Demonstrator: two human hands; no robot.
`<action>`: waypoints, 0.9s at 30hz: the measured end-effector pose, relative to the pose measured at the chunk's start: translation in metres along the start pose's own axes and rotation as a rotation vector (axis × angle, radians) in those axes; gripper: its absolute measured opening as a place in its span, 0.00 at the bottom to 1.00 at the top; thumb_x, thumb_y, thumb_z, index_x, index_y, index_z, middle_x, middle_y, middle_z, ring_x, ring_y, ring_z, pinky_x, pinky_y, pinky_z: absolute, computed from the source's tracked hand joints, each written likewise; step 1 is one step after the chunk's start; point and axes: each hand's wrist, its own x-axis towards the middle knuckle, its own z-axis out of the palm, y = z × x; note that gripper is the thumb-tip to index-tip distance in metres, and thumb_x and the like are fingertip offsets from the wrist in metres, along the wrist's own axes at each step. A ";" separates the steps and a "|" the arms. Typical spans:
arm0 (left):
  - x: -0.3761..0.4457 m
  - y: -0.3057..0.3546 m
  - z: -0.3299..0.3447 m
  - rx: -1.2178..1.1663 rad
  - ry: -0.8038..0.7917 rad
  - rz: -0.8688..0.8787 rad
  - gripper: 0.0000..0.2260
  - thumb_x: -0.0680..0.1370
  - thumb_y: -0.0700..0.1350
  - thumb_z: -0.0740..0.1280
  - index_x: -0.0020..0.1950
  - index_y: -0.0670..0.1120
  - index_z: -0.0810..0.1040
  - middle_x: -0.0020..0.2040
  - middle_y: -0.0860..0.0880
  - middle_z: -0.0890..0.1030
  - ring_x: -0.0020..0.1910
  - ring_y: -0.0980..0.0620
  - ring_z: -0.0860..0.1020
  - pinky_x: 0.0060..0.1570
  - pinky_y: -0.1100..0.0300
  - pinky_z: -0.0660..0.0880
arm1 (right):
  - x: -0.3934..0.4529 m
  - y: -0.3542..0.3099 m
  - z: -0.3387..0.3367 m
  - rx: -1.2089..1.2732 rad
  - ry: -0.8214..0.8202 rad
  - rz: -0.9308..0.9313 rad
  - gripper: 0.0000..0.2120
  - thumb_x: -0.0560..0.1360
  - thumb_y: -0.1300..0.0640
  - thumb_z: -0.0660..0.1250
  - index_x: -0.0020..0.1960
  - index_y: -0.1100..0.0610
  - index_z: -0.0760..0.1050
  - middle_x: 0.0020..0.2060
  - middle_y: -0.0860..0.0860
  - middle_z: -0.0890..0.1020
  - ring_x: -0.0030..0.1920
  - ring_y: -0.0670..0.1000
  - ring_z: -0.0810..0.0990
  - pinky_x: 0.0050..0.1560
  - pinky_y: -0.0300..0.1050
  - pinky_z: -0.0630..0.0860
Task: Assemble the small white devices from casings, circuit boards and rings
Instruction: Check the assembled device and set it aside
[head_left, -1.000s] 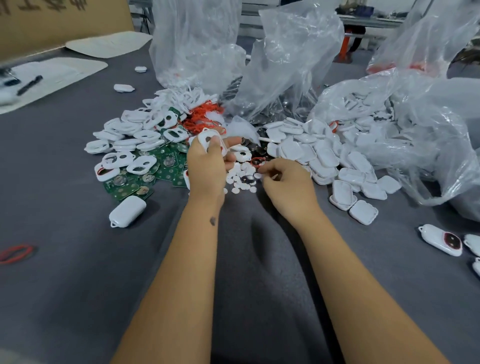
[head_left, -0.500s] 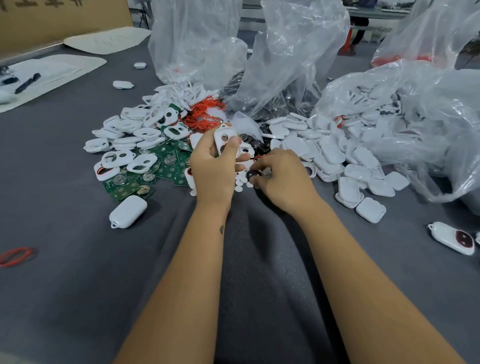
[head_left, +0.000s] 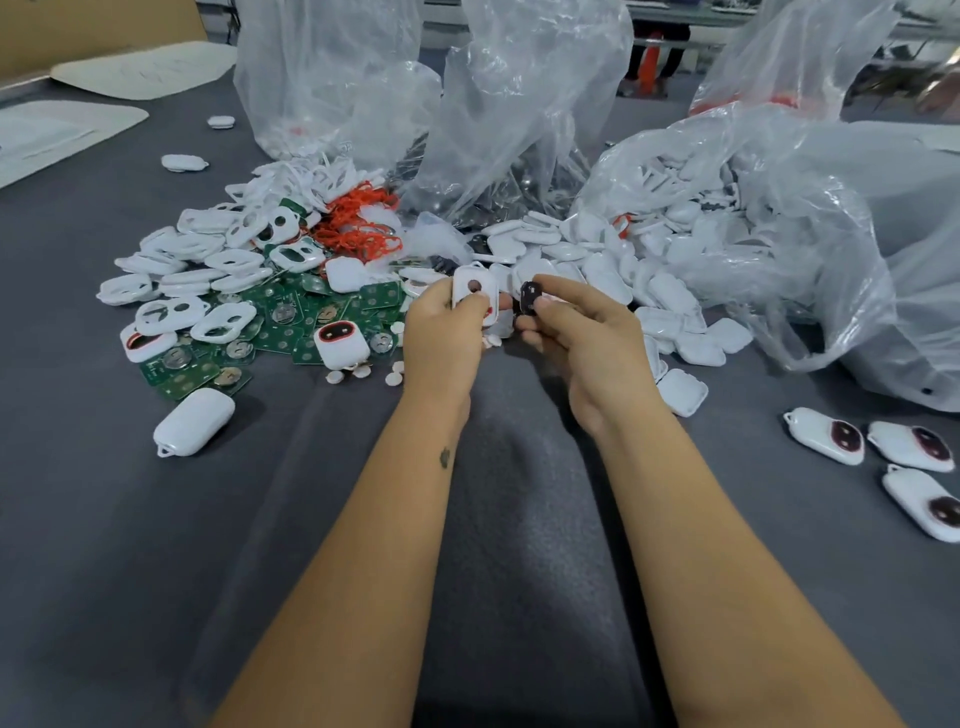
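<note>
At desk centre, left hand grips a white casing, right hand pinches a dark insert beside it; three finished devices right, big piles of boards and casings remain.

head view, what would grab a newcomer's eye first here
The two hands at centre: the left hand grips a white casing, the right hand pinches a small dark part. Behind them spread heaps of white casings, green circuit boards, orange-red rings and clear plastic bags.
</note>
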 end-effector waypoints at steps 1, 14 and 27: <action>0.000 -0.001 0.000 -0.006 -0.007 0.002 0.08 0.78 0.36 0.62 0.43 0.44 0.79 0.45 0.42 0.83 0.33 0.52 0.72 0.30 0.62 0.67 | 0.000 0.000 0.000 0.033 0.005 0.007 0.08 0.76 0.71 0.65 0.50 0.61 0.79 0.35 0.54 0.83 0.35 0.48 0.82 0.38 0.37 0.79; -0.002 0.001 -0.004 -0.281 -0.162 -0.062 0.07 0.78 0.31 0.65 0.48 0.41 0.80 0.43 0.45 0.84 0.41 0.52 0.83 0.43 0.63 0.80 | -0.003 0.002 -0.001 0.190 -0.015 -0.051 0.06 0.76 0.73 0.65 0.47 0.63 0.76 0.32 0.53 0.84 0.37 0.50 0.85 0.40 0.37 0.80; -0.003 -0.001 0.001 -0.109 -0.131 -0.103 0.09 0.77 0.30 0.59 0.42 0.41 0.74 0.46 0.39 0.80 0.40 0.48 0.81 0.38 0.63 0.80 | -0.004 -0.001 -0.001 0.115 0.082 -0.140 0.06 0.76 0.71 0.65 0.44 0.63 0.78 0.32 0.52 0.82 0.34 0.49 0.80 0.40 0.40 0.79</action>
